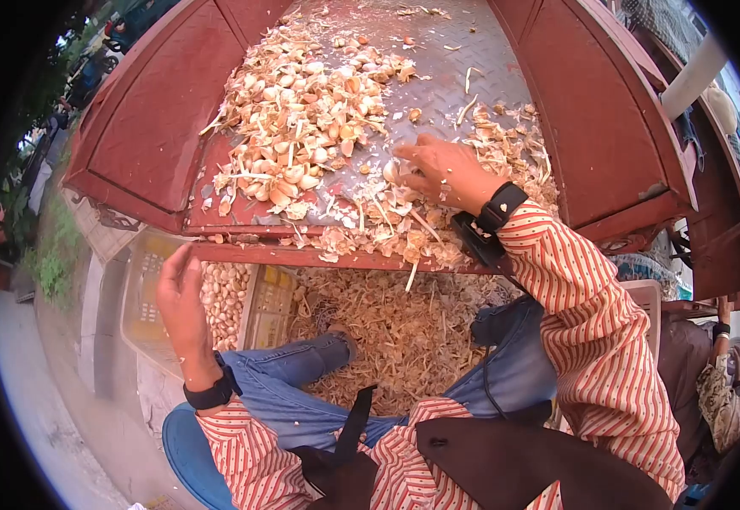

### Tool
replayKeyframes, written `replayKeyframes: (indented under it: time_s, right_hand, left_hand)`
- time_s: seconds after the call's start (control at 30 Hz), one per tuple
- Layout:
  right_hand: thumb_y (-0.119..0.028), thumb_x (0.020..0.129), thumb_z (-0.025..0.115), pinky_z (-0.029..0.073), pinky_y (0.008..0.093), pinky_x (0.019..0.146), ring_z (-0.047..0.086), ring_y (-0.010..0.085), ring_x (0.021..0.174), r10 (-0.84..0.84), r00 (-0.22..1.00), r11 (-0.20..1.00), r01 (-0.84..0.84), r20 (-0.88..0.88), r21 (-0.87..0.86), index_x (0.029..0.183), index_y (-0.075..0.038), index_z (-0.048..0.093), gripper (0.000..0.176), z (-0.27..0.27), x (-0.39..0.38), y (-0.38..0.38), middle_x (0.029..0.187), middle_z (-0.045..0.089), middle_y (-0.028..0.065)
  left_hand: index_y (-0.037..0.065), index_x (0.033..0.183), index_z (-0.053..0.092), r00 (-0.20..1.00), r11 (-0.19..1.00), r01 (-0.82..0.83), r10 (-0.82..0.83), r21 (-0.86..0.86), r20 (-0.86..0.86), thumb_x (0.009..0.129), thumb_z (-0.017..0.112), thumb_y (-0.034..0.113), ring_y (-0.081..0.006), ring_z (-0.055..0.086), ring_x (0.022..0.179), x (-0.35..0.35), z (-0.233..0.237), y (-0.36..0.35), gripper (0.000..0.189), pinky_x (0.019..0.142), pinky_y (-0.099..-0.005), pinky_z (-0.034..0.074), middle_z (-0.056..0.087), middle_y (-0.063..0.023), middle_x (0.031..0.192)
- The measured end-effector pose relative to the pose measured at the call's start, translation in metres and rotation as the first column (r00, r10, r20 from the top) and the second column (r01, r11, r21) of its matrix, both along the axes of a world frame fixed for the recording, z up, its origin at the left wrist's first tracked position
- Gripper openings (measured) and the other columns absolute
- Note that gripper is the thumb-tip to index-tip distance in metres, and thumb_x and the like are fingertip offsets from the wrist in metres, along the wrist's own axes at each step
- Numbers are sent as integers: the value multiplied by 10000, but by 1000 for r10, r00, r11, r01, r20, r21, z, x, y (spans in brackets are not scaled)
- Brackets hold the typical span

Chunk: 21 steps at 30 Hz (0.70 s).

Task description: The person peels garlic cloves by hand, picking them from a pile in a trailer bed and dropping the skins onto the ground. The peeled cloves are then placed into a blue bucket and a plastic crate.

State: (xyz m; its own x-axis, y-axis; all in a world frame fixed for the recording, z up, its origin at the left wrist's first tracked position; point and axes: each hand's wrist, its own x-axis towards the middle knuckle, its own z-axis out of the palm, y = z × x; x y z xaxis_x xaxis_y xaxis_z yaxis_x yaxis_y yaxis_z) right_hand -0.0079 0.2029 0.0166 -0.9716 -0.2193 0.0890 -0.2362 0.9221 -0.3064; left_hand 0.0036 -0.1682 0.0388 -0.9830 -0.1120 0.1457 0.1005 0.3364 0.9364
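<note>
My right hand (451, 174) is over the tabletop, fingers curled, with a pale garlic clove (390, 171) at the fingertips. Loose skins lie under and around that hand. To its left spreads a large heap of garlic cloves (302, 119), many with skins and dry stalks mixed in. My left hand (183, 293) is raised at the table's front left, above a plastic crate (145, 289). Its fingers are stretched out, the thumb stands a little apart, and nothing shows in it. Inside the crate are many garlic cloves (224, 302).
Red wooden panels (145, 110) wall the metal-topped table (438, 76) on both sides. Beneath it, a thick layer of garlic skins (404, 331) covers the ground between my legs. Another person's arm (721, 336) shows at the far right.
</note>
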Motion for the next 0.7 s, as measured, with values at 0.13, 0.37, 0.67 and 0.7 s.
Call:
replayKeyframes:
  time_s: [0.13,0.37,0.67,0.7]
  right_hand:
    - [-168,789,526,448,414,749,560,337,836,67,997,996,-65,28,-55,1045,-75,562,274,-11,-5,2,910,539,156]
    - [-27,698,532,430,443,746,521,387,875,86,995,953,-99,-58,-285,999,-36,491,303,-18,15,16,911,508,178]
    - [28,681,537,437,373,668,511,329,815,100,917,865,-272,-386,-421,984,-15,477,312,-3,20,27,896,485,152]
    - [12,703,544,435,397,663,511,358,818,72,909,822,-287,-411,-492,945,-9,466,256,5,25,23,899,483,168]
  left_hand:
    - [-46,1089,558,959,960,275,-278,50,64,865,530,98,-118,603,808,-16,5,106,268,677,-238,477,611,-96,975]
    - [-60,979,599,843,802,472,-532,-367,-77,766,588,109,-331,625,819,-52,-39,221,272,723,-370,487,632,-232,896]
    - [-44,952,606,688,721,675,-691,156,221,827,598,115,-91,599,642,-51,-17,239,202,565,-223,486,635,-84,795]
    - [-35,973,599,699,728,644,-685,236,204,842,585,102,-85,588,641,-49,-17,235,190,574,-209,486,630,-70,810]
